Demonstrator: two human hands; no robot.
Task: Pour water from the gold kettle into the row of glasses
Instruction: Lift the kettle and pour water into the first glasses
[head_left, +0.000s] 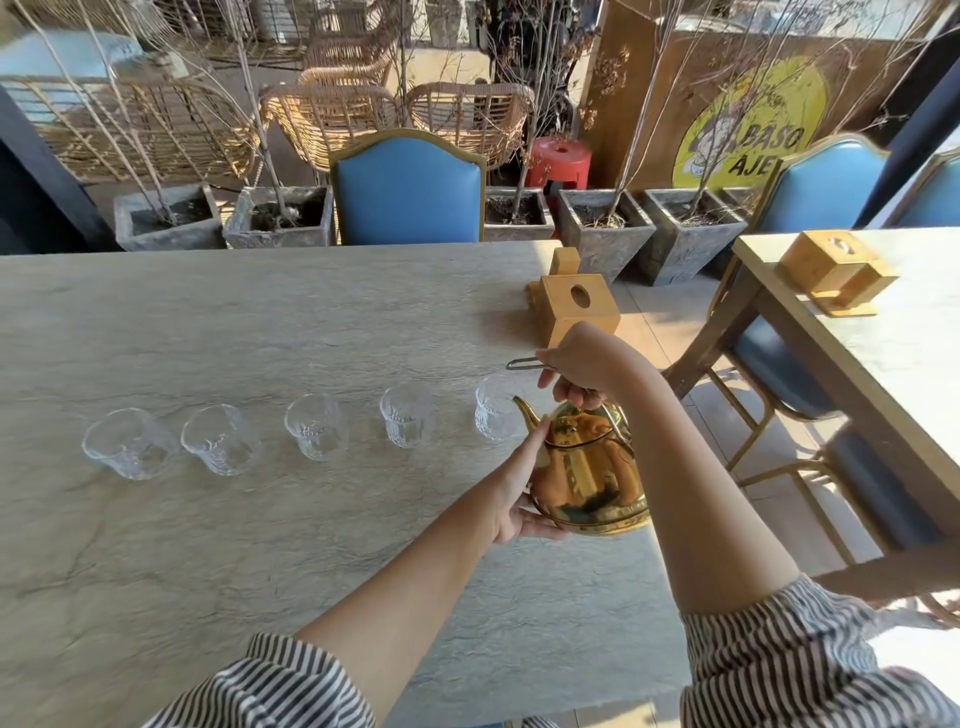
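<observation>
A shiny gold kettle (589, 475) is held above the grey stone table (260, 322), near its right edge. My right hand (584, 366) grips the kettle's thin metal handle from above. My left hand (519, 488) cups the kettle's left side and underside. The spout (524, 410) points left toward the rightmost glass (493, 410). Several clear ribbed glasses stand in a row across the table, from the leftmost glass (127, 441) to the rightmost one. They look empty, and no water stream is visible.
A wooden tissue box (576, 306) stands behind the kettle at the table's right edge. A blue chair (408, 189) is at the far side. Another table (893, 332) with a wooden box and blue chairs stands to the right. Stone planters line the back.
</observation>
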